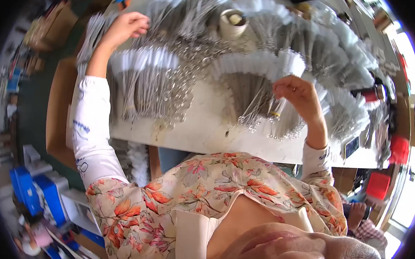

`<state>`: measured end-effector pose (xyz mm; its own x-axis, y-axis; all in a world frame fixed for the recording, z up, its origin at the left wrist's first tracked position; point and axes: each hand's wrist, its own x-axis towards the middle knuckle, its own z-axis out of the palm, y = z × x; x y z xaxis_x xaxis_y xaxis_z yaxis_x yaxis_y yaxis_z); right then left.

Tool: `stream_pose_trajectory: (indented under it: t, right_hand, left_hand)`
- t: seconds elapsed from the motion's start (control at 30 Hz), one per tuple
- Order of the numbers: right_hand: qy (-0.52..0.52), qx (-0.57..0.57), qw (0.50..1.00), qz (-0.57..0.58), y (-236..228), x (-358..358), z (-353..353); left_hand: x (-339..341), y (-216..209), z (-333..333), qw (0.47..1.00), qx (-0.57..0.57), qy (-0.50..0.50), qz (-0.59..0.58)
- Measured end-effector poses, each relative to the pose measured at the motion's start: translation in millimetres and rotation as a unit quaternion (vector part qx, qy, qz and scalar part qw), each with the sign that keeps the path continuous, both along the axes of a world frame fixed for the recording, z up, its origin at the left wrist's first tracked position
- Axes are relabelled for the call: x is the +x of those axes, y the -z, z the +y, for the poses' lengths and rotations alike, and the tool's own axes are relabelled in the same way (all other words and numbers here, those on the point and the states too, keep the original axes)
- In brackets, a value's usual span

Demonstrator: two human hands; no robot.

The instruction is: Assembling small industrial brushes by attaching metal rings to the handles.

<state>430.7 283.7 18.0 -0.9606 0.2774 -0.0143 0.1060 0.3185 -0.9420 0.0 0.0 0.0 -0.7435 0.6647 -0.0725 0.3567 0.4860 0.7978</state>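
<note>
While white cup (233, 32) holds pale piece (235, 19), left hand (126, 28), right hand (298, 91) curl; grip unclear.

Daylight glares from right-hand windows (410, 187); edges bend near the dark rim; background looks soft.

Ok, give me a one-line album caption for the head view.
Left hand and right hand over a pale table crowded with bundles of thin silvery strands, a cream cylinder among them.
</note>
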Motion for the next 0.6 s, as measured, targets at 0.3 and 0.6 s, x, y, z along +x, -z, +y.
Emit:
stream_pose_trajectory:
  t: [0.3, 0.6]
  right_hand:
    - [0.078, 0.212, 0.974, -0.016, -13.9, -70.9, 141.4]
    - [0.119, 0.336, 0.929, -0.094, 65.5, -219.5, 182.5]
  left_hand:
    - [-97.1, 73.4, 90.1, 0.959, -0.184, -0.146, 0.161]
    - [-67.0, 50.0, 86.8, 0.914, -0.182, -0.260, 0.254]
